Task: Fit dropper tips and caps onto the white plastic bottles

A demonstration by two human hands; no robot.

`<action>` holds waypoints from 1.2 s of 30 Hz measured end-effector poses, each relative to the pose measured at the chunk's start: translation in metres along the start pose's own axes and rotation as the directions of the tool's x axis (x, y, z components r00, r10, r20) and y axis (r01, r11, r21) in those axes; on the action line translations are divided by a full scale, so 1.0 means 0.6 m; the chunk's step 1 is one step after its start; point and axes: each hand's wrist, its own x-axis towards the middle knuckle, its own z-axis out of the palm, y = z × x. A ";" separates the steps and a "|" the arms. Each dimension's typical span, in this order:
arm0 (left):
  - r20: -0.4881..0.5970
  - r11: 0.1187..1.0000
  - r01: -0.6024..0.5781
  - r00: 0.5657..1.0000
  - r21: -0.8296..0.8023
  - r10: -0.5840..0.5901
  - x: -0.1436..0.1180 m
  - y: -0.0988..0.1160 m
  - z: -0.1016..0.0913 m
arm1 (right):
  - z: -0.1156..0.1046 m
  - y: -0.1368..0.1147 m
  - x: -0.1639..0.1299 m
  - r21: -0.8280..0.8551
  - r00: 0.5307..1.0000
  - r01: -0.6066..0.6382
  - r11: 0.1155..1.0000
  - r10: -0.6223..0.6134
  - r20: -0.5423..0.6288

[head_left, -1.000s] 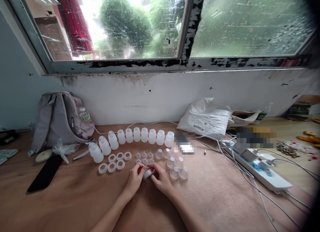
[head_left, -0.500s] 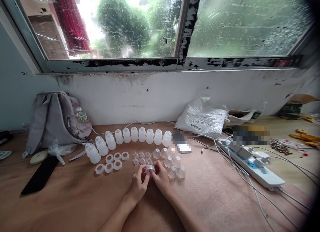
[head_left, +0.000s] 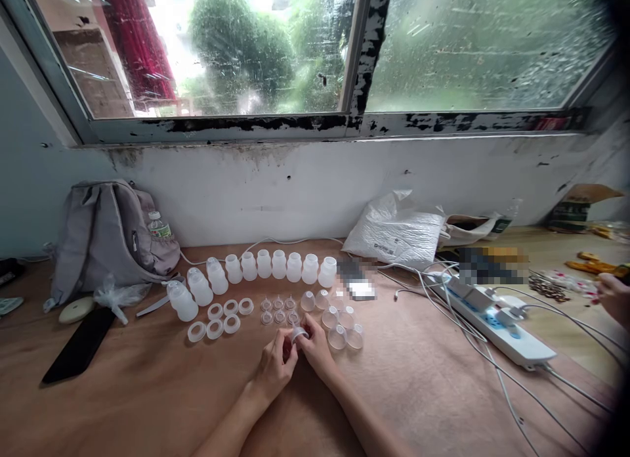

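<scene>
At the near middle of the desk (head_left: 423, 378), a small pale part (head_left: 298, 335) sits between the left hand (head_left: 276, 357) and the right hand (head_left: 315, 344). Each grip is nearly closed, fingertips bent in on the part from either side; the fingers cover some of it, so its full shape cannot be told, nor whether it touches the desk.

Just beyond the hands stand small clear teats (head_left: 278, 303) in two rows. To their left lie six white rings (head_left: 214, 329), also in two rows, and to their right, near the right hand, a cluster of clear caps (head_left: 337, 337). Behind all these, bottles (head_left: 264, 264) stand in a curved line; the three at the left end carry clear tops, the others are open.

Farther left, a grey backpack (head_left: 108, 227) leans by the wall, with a white disc (head_left: 76, 310) and a black slab (head_left: 79, 345) in front of it. A silver pouch (head_left: 396, 228) rests against the wall right of the bottles, and a white power strip (head_left: 512, 335) with cables lies farther right. At the right edge, another person's hand (head_left: 616, 298) is partly in view, its hold unclear.
</scene>
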 end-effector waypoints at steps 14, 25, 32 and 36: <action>-0.088 0.985 0.144 0.984 -0.090 -0.152 0.004 -0.004 -0.002 | -0.002 -0.011 0.001 0.263 0.936 -0.195 0.945 0.099 0.338; 0.224 0.546 0.512 0.832 -0.663 -0.508 0.025 -0.026 -0.023 | -0.002 -0.007 0.001 0.160 0.941 -0.095 0.983 0.036 0.337; 0.331 0.489 0.575 0.801 -0.656 -0.498 0.021 -0.023 -0.019 | -0.001 -0.002 0.000 0.174 0.939 -0.141 0.974 0.076 0.335; 0.309 0.559 0.553 0.824 -0.618 -0.474 0.022 -0.018 -0.024 | 0.004 0.001 -0.003 0.146 0.953 -0.127 0.981 0.079 0.292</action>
